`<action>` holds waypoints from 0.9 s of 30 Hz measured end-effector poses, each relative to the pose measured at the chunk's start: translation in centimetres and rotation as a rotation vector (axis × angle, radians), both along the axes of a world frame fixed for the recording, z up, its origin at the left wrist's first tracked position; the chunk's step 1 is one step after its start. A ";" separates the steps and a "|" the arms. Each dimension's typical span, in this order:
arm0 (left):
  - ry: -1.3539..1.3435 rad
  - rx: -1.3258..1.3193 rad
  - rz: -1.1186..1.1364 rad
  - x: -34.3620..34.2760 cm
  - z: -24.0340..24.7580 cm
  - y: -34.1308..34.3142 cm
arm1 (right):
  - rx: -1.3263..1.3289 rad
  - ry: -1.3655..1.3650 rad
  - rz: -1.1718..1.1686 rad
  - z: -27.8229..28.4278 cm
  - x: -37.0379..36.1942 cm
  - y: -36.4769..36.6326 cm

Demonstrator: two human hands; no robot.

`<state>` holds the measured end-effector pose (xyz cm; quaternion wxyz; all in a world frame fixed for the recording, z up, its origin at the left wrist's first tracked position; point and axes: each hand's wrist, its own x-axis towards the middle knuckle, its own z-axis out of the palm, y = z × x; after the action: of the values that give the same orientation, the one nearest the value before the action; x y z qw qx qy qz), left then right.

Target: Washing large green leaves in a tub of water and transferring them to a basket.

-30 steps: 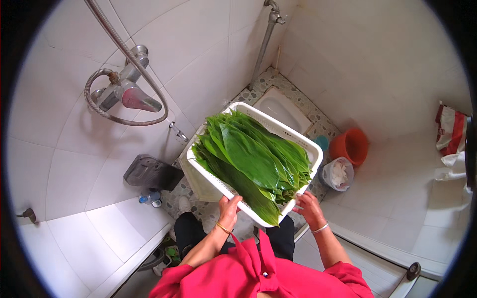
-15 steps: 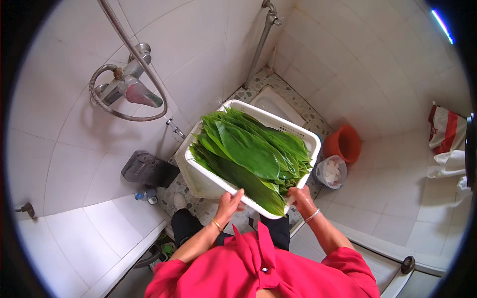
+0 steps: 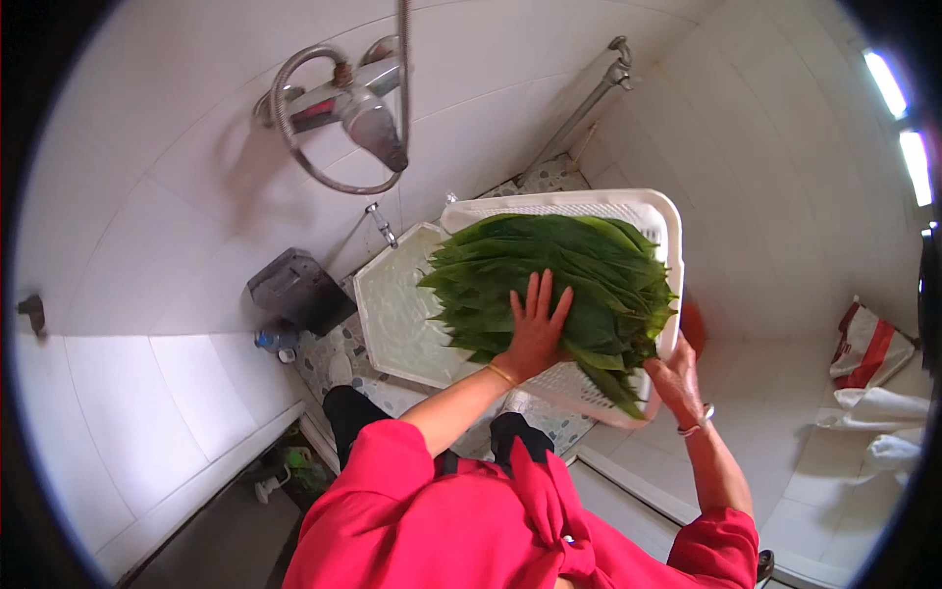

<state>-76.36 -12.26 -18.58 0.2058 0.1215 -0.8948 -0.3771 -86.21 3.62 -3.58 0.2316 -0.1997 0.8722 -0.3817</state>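
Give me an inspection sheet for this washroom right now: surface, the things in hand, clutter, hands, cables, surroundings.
Surface: speckled floor with a white hexagonal basin holding water.
Things in hand: white perforated basket tilted over the basin, piled with long green leaves.
Clutter: dark box, small bottle, orange bucket mostly hidden, red-and-white bag, white cloth.
Hands: left hand flat on the leaves; right hand grips the basket's near rim.
Cables: none; a metal shower hose loops at the mixer tap.
Surroundings: white tiled walls, corner pipe.
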 end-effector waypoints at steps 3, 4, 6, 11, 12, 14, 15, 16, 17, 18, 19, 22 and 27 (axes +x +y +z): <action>0.217 0.039 0.182 -1.3 -0.2 0.7 | 0.232 0.378 0.142 4.3 1.7 -3.0; 0.222 0.045 0.194 -1.9 0.2 1.1 | 0.291 0.458 0.201 5.9 2.2 -3.4; 0.422 0.073 0.253 -2.7 0.9 0.8 | 0.269 0.605 0.261 7.2 3.2 -4.2; 0.540 0.028 0.268 -4.0 4.1 0.2 | 0.216 0.845 0.324 9.7 5.1 -3.5; 0.603 -0.006 0.280 -4.0 4.7 0.0 | 0.206 0.814 0.304 10.5 5.8 -3.5; 0.628 -0.030 0.278 -4.1 6.4 -0.4 | 0.179 0.843 0.298 12.0 6.8 -3.4; 0.645 -0.050 0.283 -4.0 7.3 -0.5 | 0.154 0.864 0.300 12.7 7.3 -3.2; 0.656 -0.031 0.274 -3.6 8.6 -0.7 | 0.145 0.872 0.295 13.5 7.7 -3.1; 0.664 -0.041 0.271 -3.6 9.0 -0.6 | 0.130 0.882 0.303 14.2 8.0 -2.9; 0.704 -0.076 0.287 -3.7 9.4 -0.5 | 0.115 0.892 0.312 15.0 8.5 -2.7; 0.743 -0.113 0.306 -3.5 9.9 -0.6 | 0.102 0.898 0.312 15.9 9.0 -2.6; 0.691 0.039 0.284 -1.3 15.1 0.3 | 0.089 0.879 0.313 18.6 10.5 -1.6; 0.741 0.018 0.357 -1.3 15.4 1.3 | 0.072 0.914 0.411 21.8 12.2 -1.0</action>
<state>-77.68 -10.96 -3.23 0.5750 0.1325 -0.7218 -0.3617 -73.98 2.63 18.26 -0.0971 -0.5060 0.8398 -0.1711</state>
